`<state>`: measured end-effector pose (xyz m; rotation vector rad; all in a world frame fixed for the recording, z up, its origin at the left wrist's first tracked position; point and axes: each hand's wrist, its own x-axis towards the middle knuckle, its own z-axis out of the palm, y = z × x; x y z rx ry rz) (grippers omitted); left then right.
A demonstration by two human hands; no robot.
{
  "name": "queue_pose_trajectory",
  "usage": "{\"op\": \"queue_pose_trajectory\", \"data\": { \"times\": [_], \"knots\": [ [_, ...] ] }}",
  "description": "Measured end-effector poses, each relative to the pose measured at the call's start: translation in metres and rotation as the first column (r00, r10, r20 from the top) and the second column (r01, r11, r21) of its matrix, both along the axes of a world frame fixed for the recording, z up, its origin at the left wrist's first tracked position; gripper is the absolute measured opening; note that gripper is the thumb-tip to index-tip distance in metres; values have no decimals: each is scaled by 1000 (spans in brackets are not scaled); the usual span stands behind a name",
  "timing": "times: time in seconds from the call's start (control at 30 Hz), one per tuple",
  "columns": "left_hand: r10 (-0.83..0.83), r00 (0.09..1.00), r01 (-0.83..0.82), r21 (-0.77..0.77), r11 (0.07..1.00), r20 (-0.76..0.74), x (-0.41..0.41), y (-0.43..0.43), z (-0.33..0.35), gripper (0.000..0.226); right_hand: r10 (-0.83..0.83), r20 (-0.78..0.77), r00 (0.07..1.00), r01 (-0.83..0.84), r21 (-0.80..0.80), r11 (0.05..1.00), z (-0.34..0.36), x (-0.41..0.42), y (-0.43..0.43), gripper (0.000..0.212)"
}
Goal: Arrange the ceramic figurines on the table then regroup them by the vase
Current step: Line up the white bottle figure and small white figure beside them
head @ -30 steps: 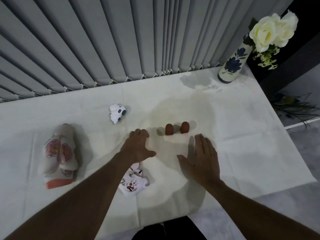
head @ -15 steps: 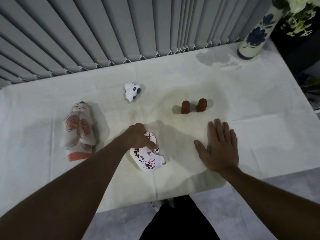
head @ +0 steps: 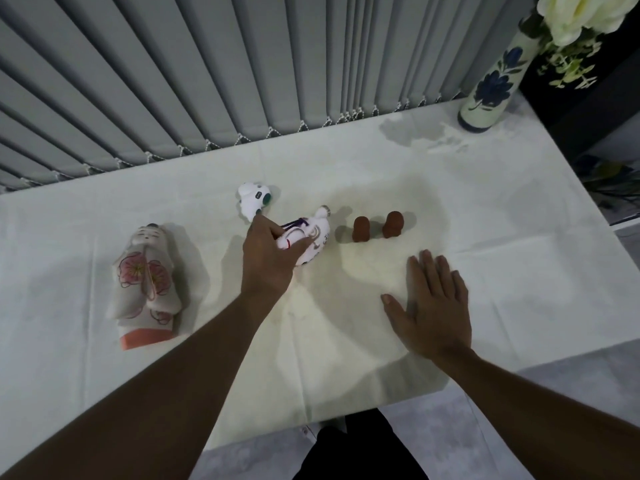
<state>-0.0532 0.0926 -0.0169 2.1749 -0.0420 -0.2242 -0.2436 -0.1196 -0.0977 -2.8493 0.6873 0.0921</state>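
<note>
Now | figurines: 5 (head: 147, 285) | vase: 1 (head: 491, 83) | hands: 2 (head: 268, 259)

Vase (head: 491, 85) cream w/ blue flowers; two figurines (head: 378, 226) brown; tablecloth (head: 485, 209) white.

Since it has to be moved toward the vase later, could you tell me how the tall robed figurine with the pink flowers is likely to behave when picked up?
The robed figurine looks like glazed ceramic, so probably rigid, breakable and somewhat slippery. It is the largest piece on the table, so likely the heaviest. Its height over a narrow orange base suggests it could tip if nudged.

Five figurines: robed doll (head: 147, 285), white dog (head: 254, 201), painted cat (head: 311, 241), two brown pegs (head: 377, 227).
</note>
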Motion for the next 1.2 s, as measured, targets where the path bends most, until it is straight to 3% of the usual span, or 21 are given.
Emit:
{"op": "queue_pose_trajectory", "data": {
  "times": [0.13, 0.27, 0.37, 0.47, 0.63, 1.2],
  "knots": [
    [-125, 991, 122, 76, 990, 40, -11, -1, -10, 45, -1, 4, 1000, 1, 6, 1000, -1, 1, -1, 89],
    [-388, 920, 373, 179, 910, 55, -10, 6, -17, 86, -2, -9, 1000, 2, 10, 1000, -1, 1, -2, 89],
    [-560, 829, 544, 225, 808, 7, -2, 15, -22, 102, -8, -14, 1000, 8, 21, 1000, 0, 1, -2, 89],
    [-545, 838, 536, 193, 822, -9, 5, 12, -26, 105, -12, -14, 1000, 12, 33, 999, 0, 1, -1, 89],
    [-432, 897, 420, 127, 899, 92, 10, -15, -35, 99, -18, -11, 1000, 19, 32, 999, 1, 2, -1, 90],
    [-462, 885, 454, 112, 884, 61, 19, -32, -36, 114, -25, 6, 1000, 25, 10, 1000, -1, 0, -2, 89]
  ]
}}
